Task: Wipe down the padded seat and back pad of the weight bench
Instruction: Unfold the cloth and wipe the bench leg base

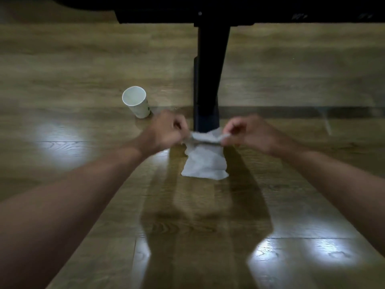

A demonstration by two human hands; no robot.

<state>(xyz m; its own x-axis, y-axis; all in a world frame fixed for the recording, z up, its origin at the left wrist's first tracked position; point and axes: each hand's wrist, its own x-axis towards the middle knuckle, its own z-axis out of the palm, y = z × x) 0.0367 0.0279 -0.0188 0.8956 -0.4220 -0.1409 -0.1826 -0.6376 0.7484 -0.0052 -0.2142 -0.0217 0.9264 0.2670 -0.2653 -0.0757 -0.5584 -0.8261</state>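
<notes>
A white wipe (205, 161) hangs in front of me over the wooden floor, stretched by its top edge between both hands. My left hand (166, 130) pinches the wipe's upper left corner and my right hand (248, 132) pinches the upper right corner. The black weight bench (187, 15) runs across the top of the view, seen from its side and underside, with its dark leg (208, 80) coming down to the floor just behind the wipe. The padded top surfaces are out of sight from here.
A white paper cup (136, 102) stands on the wooden floor (73, 80) to the left of the bench leg, close to my left hand. Bright light reflections lie on the floorboards.
</notes>
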